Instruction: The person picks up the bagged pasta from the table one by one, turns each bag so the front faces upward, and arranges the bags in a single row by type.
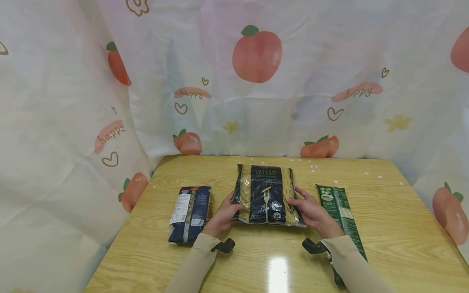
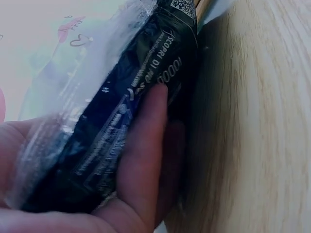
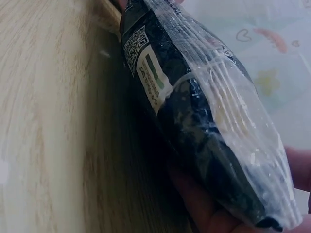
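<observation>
On my head view, a fruit-print curtain fills the upper frame behind the wooden worktop. Right of centre lies a green packet, partly hidden from me by the right sleeve; left of centre is a blue packet, just beside the left wrist. I count three packages: one green, one blue and one black pasta bag, at the frame's centre. The left hand and right hand grip that bag's opposite sides, thumbs on its front, fingers curled beneath.
</observation>
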Motion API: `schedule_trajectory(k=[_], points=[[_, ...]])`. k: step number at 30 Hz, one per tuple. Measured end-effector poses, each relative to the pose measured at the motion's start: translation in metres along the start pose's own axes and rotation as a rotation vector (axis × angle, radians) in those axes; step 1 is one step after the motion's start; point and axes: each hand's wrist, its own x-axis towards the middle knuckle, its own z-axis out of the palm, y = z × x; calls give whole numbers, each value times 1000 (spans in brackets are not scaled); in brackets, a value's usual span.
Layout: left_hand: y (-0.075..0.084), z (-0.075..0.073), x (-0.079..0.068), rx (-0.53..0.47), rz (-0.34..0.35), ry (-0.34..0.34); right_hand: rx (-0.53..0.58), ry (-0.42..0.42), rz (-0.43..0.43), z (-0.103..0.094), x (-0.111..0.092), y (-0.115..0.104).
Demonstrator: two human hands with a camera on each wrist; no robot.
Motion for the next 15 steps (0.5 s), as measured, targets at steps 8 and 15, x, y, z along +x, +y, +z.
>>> schedule_trajectory(k=[8,15], points=[[8,2,-7,166,22,80,-36,-1,11,-3,-13,-10],[19,3,-19,266,9,97,-107,-1,-48,-13,-39,-25]])
